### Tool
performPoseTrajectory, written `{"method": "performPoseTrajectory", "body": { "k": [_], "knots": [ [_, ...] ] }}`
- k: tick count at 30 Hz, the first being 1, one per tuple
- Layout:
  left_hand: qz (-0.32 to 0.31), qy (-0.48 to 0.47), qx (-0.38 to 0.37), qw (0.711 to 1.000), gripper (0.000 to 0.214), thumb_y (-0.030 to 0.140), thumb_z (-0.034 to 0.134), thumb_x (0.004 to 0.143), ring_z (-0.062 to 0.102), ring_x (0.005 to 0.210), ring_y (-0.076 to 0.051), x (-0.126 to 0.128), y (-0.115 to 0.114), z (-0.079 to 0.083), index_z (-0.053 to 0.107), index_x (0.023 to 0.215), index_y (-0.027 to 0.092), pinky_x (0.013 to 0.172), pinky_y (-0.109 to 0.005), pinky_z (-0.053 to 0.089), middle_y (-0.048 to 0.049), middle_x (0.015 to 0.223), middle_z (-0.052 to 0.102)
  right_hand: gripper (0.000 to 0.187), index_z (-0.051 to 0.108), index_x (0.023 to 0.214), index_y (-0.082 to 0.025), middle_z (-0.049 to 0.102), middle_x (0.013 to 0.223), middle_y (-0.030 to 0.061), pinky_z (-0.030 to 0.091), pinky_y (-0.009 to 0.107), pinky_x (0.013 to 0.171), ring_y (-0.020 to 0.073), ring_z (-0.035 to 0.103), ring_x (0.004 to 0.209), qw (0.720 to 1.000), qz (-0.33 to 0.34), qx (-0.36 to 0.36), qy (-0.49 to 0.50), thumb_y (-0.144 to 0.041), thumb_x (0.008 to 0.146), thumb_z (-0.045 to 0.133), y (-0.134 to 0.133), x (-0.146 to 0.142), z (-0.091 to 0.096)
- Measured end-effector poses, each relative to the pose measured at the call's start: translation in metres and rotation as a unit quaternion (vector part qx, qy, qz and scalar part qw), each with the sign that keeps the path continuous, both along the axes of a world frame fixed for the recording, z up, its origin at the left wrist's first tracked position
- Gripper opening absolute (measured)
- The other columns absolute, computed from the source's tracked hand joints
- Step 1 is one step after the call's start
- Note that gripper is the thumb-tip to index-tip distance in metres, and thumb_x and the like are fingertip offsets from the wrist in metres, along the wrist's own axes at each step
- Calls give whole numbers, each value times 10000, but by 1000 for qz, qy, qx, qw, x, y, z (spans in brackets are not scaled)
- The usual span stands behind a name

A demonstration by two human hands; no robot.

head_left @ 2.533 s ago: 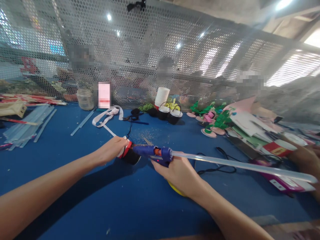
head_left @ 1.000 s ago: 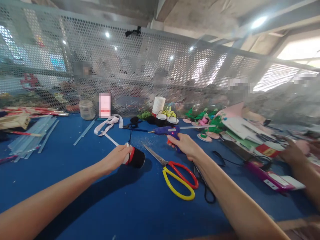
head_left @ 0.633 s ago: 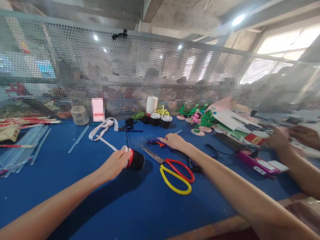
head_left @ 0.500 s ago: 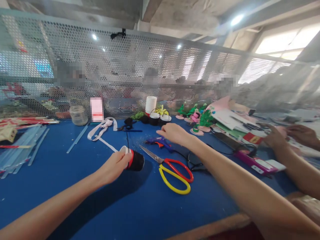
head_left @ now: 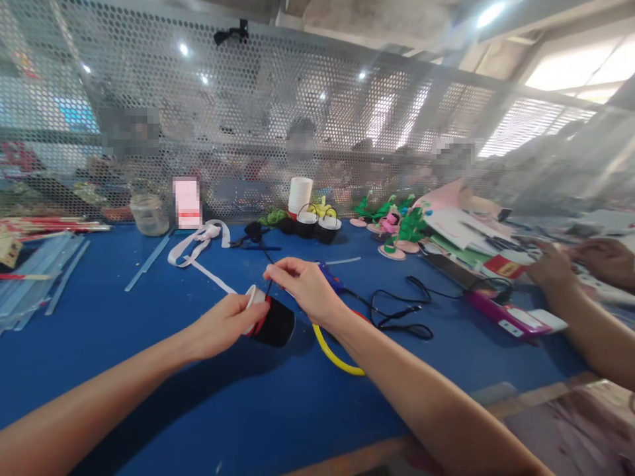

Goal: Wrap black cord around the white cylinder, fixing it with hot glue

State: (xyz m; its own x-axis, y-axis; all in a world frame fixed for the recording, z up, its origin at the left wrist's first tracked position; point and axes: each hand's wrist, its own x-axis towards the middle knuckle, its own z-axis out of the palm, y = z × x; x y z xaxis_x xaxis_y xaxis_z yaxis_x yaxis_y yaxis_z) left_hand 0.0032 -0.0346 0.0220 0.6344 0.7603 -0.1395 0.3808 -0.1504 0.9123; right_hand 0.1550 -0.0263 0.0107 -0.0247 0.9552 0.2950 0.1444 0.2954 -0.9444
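My left hand (head_left: 221,324) is wrapped round a small paper cup (head_left: 278,324), tilted on its side, with a black outside, a red band and a white rim. Just above its rim my right hand (head_left: 308,285) pinches a thin black cord (head_left: 268,256). A white ribbon (head_left: 211,273) runs from a loose coil to the cup by my left fingers. Under my right wrist lie scissors, mostly covered, with a yellow handle loop (head_left: 333,356) showing. Behind that hand is a blue glue gun (head_left: 331,277), partly hidden.
White cups with black covers (head_left: 328,230) and green figures (head_left: 411,228) stand at the back. Clear strips (head_left: 42,277) lie left, near a jar (head_left: 149,215). Rightward are a cable (head_left: 401,311), a purple power strip (head_left: 506,314) and a co-worker's hands (head_left: 555,268).
My right hand has come left and down from beside the cups to the tilted cup and now pinches the black cord. Its forearm now covers much of the scissors. My left hand keeps its grip.
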Motion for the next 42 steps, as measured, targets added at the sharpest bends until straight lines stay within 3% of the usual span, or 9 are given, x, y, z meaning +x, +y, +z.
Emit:
{"method": "performPoseTrajectory", "body": {
  "k": [5, 11, 17, 22, 27, 35, 42],
  "knots": [
    [81, -127, -180, 972, 141, 258, 506, 644, 395, 470, -71, 1, 9, -6, 506, 584, 131, 466, -183, 302, 40, 513, 480, 179, 536, 630, -152, 555, 602, -14, 373, 203, 534, 72, 460, 535, 997, -47, 58, 18, -289, 740, 499, -4, 6, 5],
    [144, -132, -247, 949, 124, 239, 525, 619, 464, 461, -98, 1, 12, -8, 541, 615, 116, 479, -214, 359, 13, 503, 517, 165, 493, 634, -161, 531, 580, -23, 390, 202, 553, 70, 476, 542, 989, -71, 128, 17, -252, 769, 466, -11, 5, 11],
    [106, -92, -176, 974, 171, 297, 508, 649, 399, 455, -82, 1, 7, -11, 529, 608, 133, 455, -200, 296, 44, 496, 471, 178, 484, 629, -165, 520, 562, -23, 398, 210, 549, 79, 484, 536, 988, -85, 129, -5, -274, 768, 464, -6, 8, 8],
    [61, -14, -85, 994, 194, 303, 455, 691, 349, 484, -80, 3, -2, -2, 529, 613, 141, 475, -199, 269, 60, 515, 440, 195, 489, 622, -161, 519, 557, -20, 398, 211, 547, 82, 484, 532, 989, -82, 120, -34, -287, 768, 465, -3, 8, 4],
    [14, -9, -30, 999, 226, 294, 408, 729, 362, 531, -88, 4, -7, 5, 528, 605, 147, 524, -196, 285, 52, 559, 473, 201, 489, 612, -162, 522, 548, -19, 399, 216, 551, 87, 489, 531, 989, -88, 109, -55, -290, 765, 463, 1, 9, 0],
    [16, -29, -12, 999, 225, 311, 420, 732, 382, 563, -101, 2, -8, 5, 568, 672, 153, 530, -192, 303, 30, 628, 520, 219, 491, 611, -160, 532, 546, -12, 401, 216, 549, 90, 496, 523, 989, -82, 91, -81, -307, 768, 451, 6, 10, -6],
    [9, -46, -26, 999, 214, 328, 464, 705, 309, 505, -90, 0, -11, 6, 524, 593, 155, 493, -188, 286, 40, 537, 437, 212, 487, 599, -161, 535, 544, -9, 398, 219, 556, 92, 498, 521, 992, -51, 65, -95, -289, 765, 449, 8, 8, -8]
  ]
}}
